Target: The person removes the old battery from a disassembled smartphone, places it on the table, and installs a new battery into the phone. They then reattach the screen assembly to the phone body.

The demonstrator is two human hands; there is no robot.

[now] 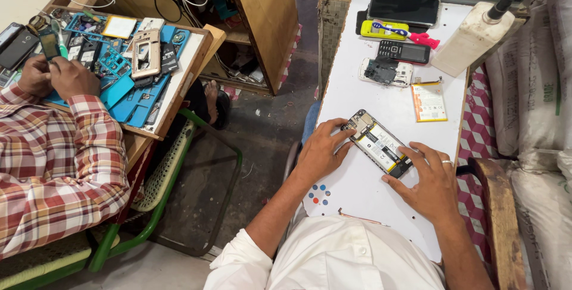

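My left hand [320, 150] and my right hand [430, 181] are apart, one at each end of an opened smartphone [378, 143] that lies face down and slanted on the white table [357, 189]. My left fingertips press against the phone's upper end, where the bare circuit board shows; my right fingers touch its lower end, with the thumb on the table just below it. Neither hand is closed around the phone — both only steady it with spread fingers. I wear a ring [445, 161] on my right hand.

Up and to the right of the phone lies a loose phone battery [429, 101] with an orange label, well clear of my hands. Beyond the phone, towards the far end of the table, sits a second opened handset in a white shell [386, 71], then a black keypad phone [404, 51], a yellow phone [385, 30] with a pink-handled toothbrush [417, 35] lying across it, and a large black smartphone [404, 9] farthest off. Nearer me than the opened phone, a thin copper-coloured strip [362, 217] rests on the table by my shirt.

Far to the left of the phone, across the floor gap, another person in a checked shirt [56, 165] works with both hands over a blue repair mat [128, 102] covered with phone parts.
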